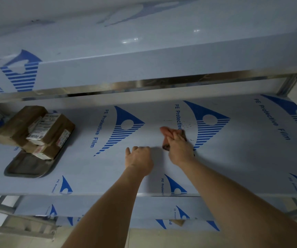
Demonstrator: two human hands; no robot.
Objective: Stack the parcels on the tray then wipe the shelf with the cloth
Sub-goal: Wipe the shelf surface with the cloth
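Observation:
Several brown parcels [35,129] with white labels lie stacked on a dark metal tray [24,167] at the left of the shelf [233,158]. The shelf carries white protective film with blue logos. An orange-brown cloth [169,131] lies on the middle of the shelf, and my right hand [179,149] presses on it with fingers bent over its near part. My left hand [138,158] rests on the shelf just left of the cloth, fingers loosely curled and holding nothing. Small dark specks mark the film right of the cloth.
An upper shelf [144,65] with the same film overhangs close above. Steel frame posts [287,85] stand at the right rear and left rear. A lower shelf [108,210] shows below the front edge. The tray's near half holds no parcels.

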